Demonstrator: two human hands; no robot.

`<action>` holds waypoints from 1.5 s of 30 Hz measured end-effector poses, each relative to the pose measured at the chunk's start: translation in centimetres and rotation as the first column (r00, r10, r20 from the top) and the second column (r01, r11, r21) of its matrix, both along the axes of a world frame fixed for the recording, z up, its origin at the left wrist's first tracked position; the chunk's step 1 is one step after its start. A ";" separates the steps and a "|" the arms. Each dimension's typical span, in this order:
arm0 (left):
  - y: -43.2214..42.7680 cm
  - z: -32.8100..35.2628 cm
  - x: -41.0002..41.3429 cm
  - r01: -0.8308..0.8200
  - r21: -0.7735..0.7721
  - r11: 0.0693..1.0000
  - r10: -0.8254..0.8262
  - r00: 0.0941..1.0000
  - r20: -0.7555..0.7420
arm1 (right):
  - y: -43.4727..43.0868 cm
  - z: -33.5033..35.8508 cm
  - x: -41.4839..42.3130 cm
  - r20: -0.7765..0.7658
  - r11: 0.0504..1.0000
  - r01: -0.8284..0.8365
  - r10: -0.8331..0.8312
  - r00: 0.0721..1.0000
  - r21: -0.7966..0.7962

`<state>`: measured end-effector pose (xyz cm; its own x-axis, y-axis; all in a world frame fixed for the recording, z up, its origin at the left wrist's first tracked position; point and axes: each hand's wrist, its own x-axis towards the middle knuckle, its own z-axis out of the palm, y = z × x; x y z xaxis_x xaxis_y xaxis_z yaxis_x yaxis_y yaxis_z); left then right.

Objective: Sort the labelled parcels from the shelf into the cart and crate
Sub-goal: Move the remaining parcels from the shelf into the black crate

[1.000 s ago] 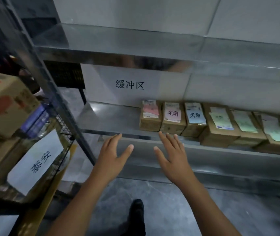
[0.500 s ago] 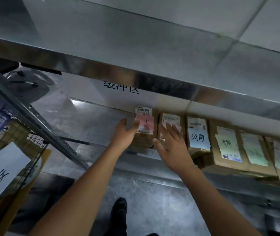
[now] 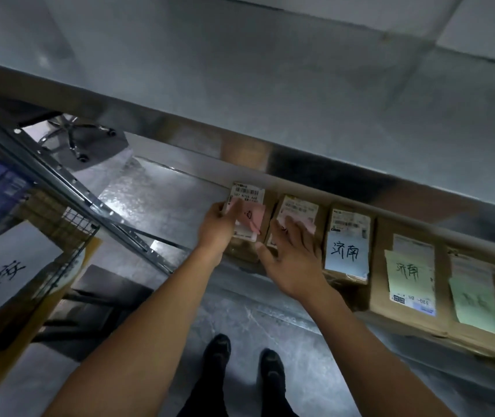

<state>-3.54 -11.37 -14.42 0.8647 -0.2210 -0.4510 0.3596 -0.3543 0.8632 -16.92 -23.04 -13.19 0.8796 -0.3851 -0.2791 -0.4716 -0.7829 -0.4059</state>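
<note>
A row of brown cardboard parcels stands along the metal shelf [image 3: 162, 200]. The leftmost parcel [image 3: 253, 219] carries a barcode label and a pink note. My left hand [image 3: 214, 228] grips its left side, thumb on the label. The second parcel [image 3: 300, 209] also has a pink note. My right hand [image 3: 292, 260] lies on it with spread fingers, thumb at its front left corner. To the right stand a blue-note parcel [image 3: 347, 254] and a green-note parcel [image 3: 410, 275]. The wire cart [image 3: 74, 224] with a white handwritten sign [image 3: 5, 272] is at the left. No crate is in view.
An upper shelf board [image 3: 270, 100] hangs low over the parcels. A slanted perforated metal post [image 3: 68, 188] runs between cart and shelf. A chair base [image 3: 74, 139] sits behind the shelf. More green-note parcels [image 3: 478, 299] continue right. My shoes [image 3: 217, 350] stand on grey floor.
Both hands reached forward from in front of the shelf edge onto the two leftmost parcels. The left hand closed on the first parcel. My head moved closer and tilted down.
</note>
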 end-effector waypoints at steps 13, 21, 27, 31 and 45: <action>2.3 1.7 -6.7 -0.331 -0.224 0.917 0.309 0.943 -0.126 | -0.7 1.9 -0.2 -0.080 0.967 -0.124 0.145 0.986 0.222; 4.2 2.3 -10.5 -0.372 -0.346 0.861 0.385 0.922 -0.033 | 1.0 1.0 -1.0 0.244 0.989 -0.149 0.149 0.958 -0.022; 9.3 4.0 -13.0 -0.429 -0.453 0.781 0.491 0.871 0.022 | 5.6 3.5 -1.4 0.426 0.895 -0.283 0.119 0.897 0.345; 14.8 6.0 -14.8 -0.499 -0.493 0.713 0.573 0.819 -0.001 | 10.9 5.6 -1.3 0.464 0.748 -0.395 0.132 0.876 0.533; 39.9 10.4 -22.9 -0.695 -0.513 0.504 0.832 0.551 0.071 | 37.6 10.0 -3.9 0.553 0.468 -0.669 0.379 0.742 0.577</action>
<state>-26.45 28.50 -4.00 0.8386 0.5023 -0.2108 0.0448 0.3221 0.9457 -20.84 14.52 -3.18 0.9218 0.3754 0.0968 0.1905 -0.2212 -0.9564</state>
